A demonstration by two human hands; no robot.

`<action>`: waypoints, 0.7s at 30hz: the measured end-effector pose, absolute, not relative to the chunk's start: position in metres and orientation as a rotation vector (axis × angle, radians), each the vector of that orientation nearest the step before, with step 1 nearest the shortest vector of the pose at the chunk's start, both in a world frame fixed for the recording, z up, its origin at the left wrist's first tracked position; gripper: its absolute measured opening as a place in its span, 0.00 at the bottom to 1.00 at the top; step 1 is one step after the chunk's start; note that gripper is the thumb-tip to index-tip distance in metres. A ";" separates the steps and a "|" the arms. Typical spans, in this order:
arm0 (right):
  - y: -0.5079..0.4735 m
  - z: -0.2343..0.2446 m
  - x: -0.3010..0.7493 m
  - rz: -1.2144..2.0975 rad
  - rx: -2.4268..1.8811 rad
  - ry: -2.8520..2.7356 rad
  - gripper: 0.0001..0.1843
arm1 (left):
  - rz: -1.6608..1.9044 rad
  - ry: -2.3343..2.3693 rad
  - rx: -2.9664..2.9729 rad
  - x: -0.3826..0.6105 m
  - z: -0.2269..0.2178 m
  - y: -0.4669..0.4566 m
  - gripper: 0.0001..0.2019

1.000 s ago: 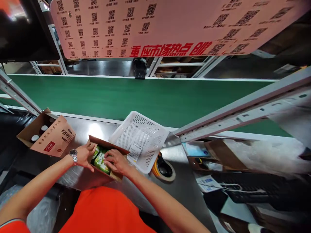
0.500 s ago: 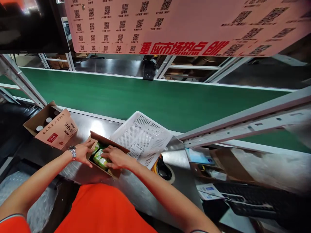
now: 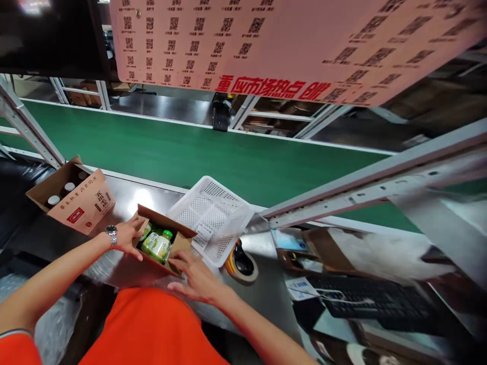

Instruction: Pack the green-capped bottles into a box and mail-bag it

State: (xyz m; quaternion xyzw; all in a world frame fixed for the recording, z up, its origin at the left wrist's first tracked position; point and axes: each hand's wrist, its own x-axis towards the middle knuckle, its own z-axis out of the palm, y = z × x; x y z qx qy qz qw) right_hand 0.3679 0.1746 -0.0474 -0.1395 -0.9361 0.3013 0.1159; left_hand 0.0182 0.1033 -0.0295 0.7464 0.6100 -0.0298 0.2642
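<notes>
An open cardboard box point(image 3: 155, 269) stands on the metal bench in front of me, with green-labelled bottles point(image 3: 157, 245) lying inside, one showing a green cap. My left hand point(image 3: 127, 237), with a metal watch at the wrist, spans the box's left end, fingers at the far corner and thumb at the near one, holding it. At the right end, my right hand point(image 3: 196, 274) has its fingers stretched out against a raised flap point(image 3: 181, 244), the thumb spread apart below. No bottle is in either hand.
Left stands another open carton point(image 3: 91, 208) with white-capped bottles. A white perforated basket point(image 3: 216, 213) is behind the box, beside a tape roll point(image 3: 243, 266). A green conveyor belt point(image 3: 182, 147) runs behind the bench. To the right are a metal post point(image 3: 335, 177) and a keyboard point(image 3: 373, 299).
My right hand has drawn back from over the bottles to the box's right flap, uncovering a green cap. My left hand stays at the left end. The view has shifted slightly right.
</notes>
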 end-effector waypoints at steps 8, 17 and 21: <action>0.152 -0.080 0.374 0.912 -0.546 -2.632 0.21 | -0.021 1.621 2.135 0.017 -0.027 0.109 0.46; 0.163 -0.079 0.365 0.553 -0.483 -2.762 0.29 | 0.009 1.594 2.155 0.015 -0.029 0.114 0.51; 0.178 -0.041 0.378 0.634 -0.333 -2.881 0.26 | 0.020 1.536 2.146 0.008 -0.023 0.112 0.47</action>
